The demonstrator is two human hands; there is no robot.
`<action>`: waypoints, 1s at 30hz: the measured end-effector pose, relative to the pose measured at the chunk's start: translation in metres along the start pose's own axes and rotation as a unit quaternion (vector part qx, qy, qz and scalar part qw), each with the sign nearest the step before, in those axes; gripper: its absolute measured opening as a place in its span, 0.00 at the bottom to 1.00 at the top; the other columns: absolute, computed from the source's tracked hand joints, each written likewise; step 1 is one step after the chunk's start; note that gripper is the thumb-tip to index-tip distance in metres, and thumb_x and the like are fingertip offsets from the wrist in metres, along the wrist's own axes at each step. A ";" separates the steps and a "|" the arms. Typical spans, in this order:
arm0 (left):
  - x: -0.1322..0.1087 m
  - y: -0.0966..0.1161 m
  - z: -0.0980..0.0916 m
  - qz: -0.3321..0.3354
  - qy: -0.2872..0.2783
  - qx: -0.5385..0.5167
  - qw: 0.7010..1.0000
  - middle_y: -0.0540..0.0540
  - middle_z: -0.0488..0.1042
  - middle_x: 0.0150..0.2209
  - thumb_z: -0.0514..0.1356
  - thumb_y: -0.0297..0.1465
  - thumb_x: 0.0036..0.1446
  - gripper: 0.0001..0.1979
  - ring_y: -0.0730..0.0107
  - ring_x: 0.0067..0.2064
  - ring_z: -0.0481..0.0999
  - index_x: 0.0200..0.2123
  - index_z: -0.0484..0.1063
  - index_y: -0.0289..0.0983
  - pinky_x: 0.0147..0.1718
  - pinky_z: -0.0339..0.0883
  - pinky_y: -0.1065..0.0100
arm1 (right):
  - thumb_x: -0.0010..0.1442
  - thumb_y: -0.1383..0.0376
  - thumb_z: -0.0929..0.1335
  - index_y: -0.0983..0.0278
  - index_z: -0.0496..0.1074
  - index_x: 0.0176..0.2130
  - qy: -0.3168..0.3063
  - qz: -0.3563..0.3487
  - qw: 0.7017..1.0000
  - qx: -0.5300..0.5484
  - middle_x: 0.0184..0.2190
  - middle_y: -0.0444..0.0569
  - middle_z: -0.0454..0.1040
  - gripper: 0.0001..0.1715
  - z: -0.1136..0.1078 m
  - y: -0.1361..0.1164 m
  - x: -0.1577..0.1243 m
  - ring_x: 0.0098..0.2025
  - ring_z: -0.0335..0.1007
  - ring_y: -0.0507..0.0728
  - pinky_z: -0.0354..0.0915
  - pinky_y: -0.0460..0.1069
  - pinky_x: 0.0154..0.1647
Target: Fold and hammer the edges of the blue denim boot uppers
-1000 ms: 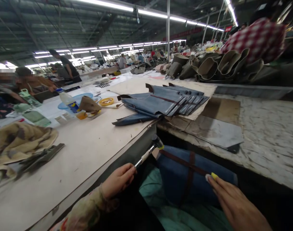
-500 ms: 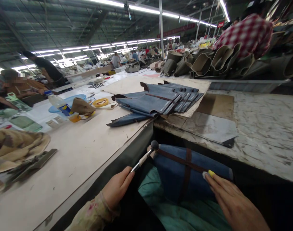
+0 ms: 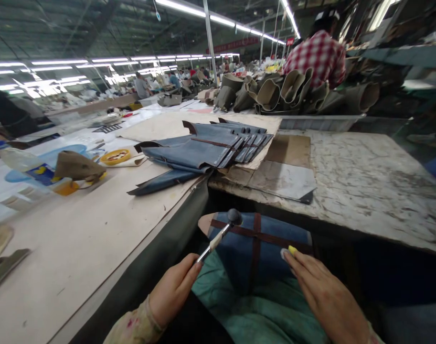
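Note:
My left hand [image 3: 175, 288] is closed around the metal shaft of a small hammer [image 3: 218, 237] with a dark, rounded head. The head is over the left part of a blue boot upper [image 3: 275, 228], crossed by dark brown strips; I cannot tell whether it touches. This upper lies across my lap on green cloth [image 3: 275, 313], its pale pinkish tip pointing left. On its right part rests my right hand [image 3: 323, 294], fingers stretched out, with white and yellow covers on the fingertips. Beyond them, a fanned stack of similar blue uppers [image 3: 203, 149] lies on the table.
A pale-covered table [image 3: 106, 229] runs along the left, a stained worktop [image 3: 361, 177] on the right. A bottle [image 3: 27, 162], a yellow tape roll [image 3: 115, 156] and a brown piece [image 3: 76, 166] stand at left. Behind are olive boot shafts [image 3: 270, 93] in a grey tray and a person in a checked shirt [image 3: 316, 57].
The view has turned to the right, so the tables shift left. The hammer head now sits farther in over the upper, whose pale tip shows more. Both hands keep their poses.

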State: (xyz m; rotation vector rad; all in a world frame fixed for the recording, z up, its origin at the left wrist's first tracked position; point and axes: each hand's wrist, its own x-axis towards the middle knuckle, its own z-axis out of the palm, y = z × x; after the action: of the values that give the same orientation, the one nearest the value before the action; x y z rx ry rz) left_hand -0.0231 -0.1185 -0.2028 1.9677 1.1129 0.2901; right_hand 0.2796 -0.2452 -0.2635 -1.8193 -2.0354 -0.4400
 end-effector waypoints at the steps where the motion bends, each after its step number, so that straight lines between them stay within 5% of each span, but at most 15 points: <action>1: 0.002 0.005 0.003 0.013 0.003 -0.014 1.000 0.53 0.60 0.25 0.43 0.41 0.62 0.16 0.74 0.27 0.61 0.35 0.62 0.37 0.28 0.56 0.73 | 0.64 0.66 0.54 0.64 0.64 0.54 0.000 0.004 1.000 0.000 0.49 0.50 0.69 0.22 -0.001 -0.001 -0.001 0.49 0.66 0.57 0.64 0.52 0.48; 8: 0.017 0.008 0.027 0.036 -0.088 0.070 0.993 0.52 0.61 0.24 0.43 0.41 0.62 0.16 0.73 0.27 0.63 0.29 0.60 0.37 0.29 0.57 0.72 | 0.63 0.68 0.55 0.64 0.64 0.54 -0.005 0.022 1.000 0.021 0.49 0.50 0.69 0.22 -0.003 -0.001 -0.007 0.49 0.65 0.56 0.65 0.51 0.47; 14: 0.014 0.016 0.014 0.045 -0.032 0.017 0.998 0.51 0.63 0.26 0.42 0.41 0.62 0.16 0.73 0.28 0.64 0.36 0.63 0.37 0.30 0.58 0.72 | 0.62 0.68 0.56 0.63 0.64 0.54 0.007 0.035 0.999 0.038 0.48 0.50 0.70 0.22 -0.005 -0.003 -0.006 0.49 0.65 0.56 0.65 0.52 0.48; 18: 0.020 0.008 0.019 0.028 -0.079 0.051 0.995 0.51 0.62 0.24 0.43 0.41 0.61 0.17 0.73 0.27 0.63 0.29 0.61 0.37 0.29 0.58 0.71 | 0.62 0.69 0.56 0.64 0.63 0.54 0.004 0.032 0.999 0.035 0.49 0.51 0.69 0.22 -0.005 -0.003 -0.005 0.50 0.65 0.56 0.64 0.52 0.49; 23: 0.025 0.007 0.020 0.031 -0.022 -0.024 0.999 0.52 0.61 0.24 0.42 0.42 0.62 0.17 0.74 0.26 0.61 0.34 0.62 0.37 0.28 0.58 0.72 | 0.62 0.70 0.55 0.64 0.64 0.54 0.005 0.039 0.999 0.026 0.49 0.51 0.69 0.22 -0.007 -0.005 -0.007 0.50 0.65 0.56 0.65 0.52 0.48; 30: 0.032 0.017 0.030 0.049 -0.094 0.019 0.994 0.51 0.62 0.25 0.42 0.43 0.61 0.17 0.73 0.27 0.63 0.31 0.62 0.38 0.28 0.58 0.72 | 0.60 0.72 0.56 0.64 0.65 0.53 0.017 0.052 0.998 0.024 0.48 0.50 0.70 0.23 -0.011 -0.009 -0.010 0.50 0.65 0.55 0.66 0.51 0.48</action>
State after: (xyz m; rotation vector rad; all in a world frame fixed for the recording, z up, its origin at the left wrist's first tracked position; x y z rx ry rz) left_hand 0.0223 -0.1146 -0.2146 2.0396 0.9094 0.1322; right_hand 0.2720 -0.2601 -0.2578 -1.8666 -1.9015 -0.3859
